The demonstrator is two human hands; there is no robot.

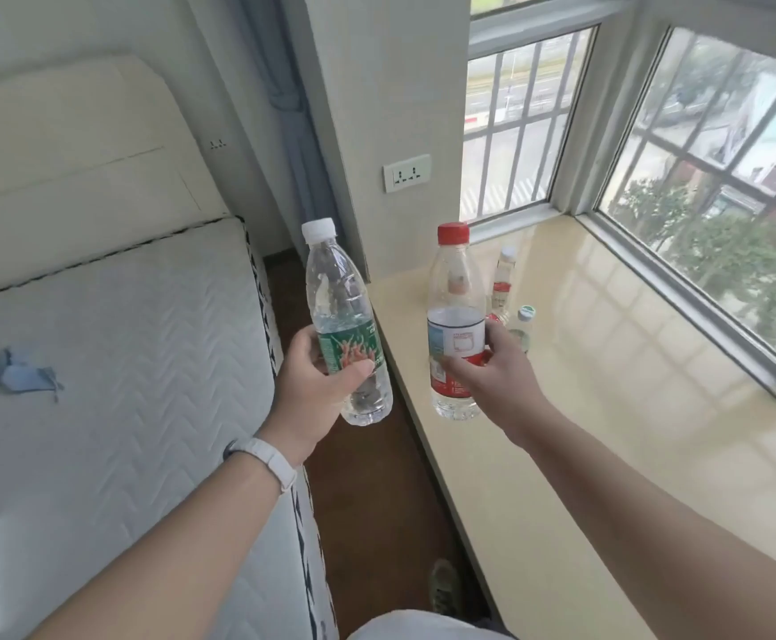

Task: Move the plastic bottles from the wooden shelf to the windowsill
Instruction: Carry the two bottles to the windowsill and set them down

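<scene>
Head view. Left hand [314, 385]: fingers wrapped round green-label bottle [346, 325], upright, over floor beside sill [607, 408]. Right hand [492, 371]: clasping red-cap bottle [455, 321] at label, above sill edge. Two small bottles [503, 279] standing on sill behind.

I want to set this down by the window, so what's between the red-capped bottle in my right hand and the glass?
In the head view, two small bottles stand on the windowsill just behind the red-capped bottle; beyond them the sill is bare.
</scene>
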